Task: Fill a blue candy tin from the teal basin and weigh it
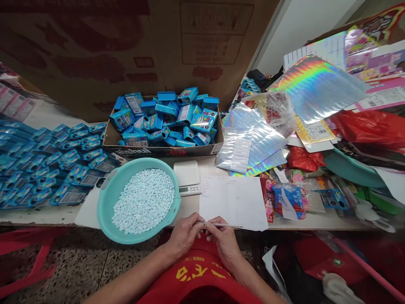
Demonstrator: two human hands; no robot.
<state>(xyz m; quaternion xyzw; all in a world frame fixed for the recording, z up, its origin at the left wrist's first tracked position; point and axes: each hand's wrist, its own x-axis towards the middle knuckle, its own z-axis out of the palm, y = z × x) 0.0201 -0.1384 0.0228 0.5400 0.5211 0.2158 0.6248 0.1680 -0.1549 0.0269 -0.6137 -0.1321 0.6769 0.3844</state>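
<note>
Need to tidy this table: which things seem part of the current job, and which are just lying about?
Probably the job: thin pale rod, held in the left hand and right hand; white paper sheet with writing; round teal plastic bowl; pale-blue pellets; small white scale; small blue rectangular packs.

Probably just lying about: flat silver rainbow-sheen sheets; crumpled red plastic bag.

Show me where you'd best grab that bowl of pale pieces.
Probably by the bowl's right-hand tab and the rim opposite, coming from the near side: the tab juts out, and the bowl's near edge overhangs the table.
</note>
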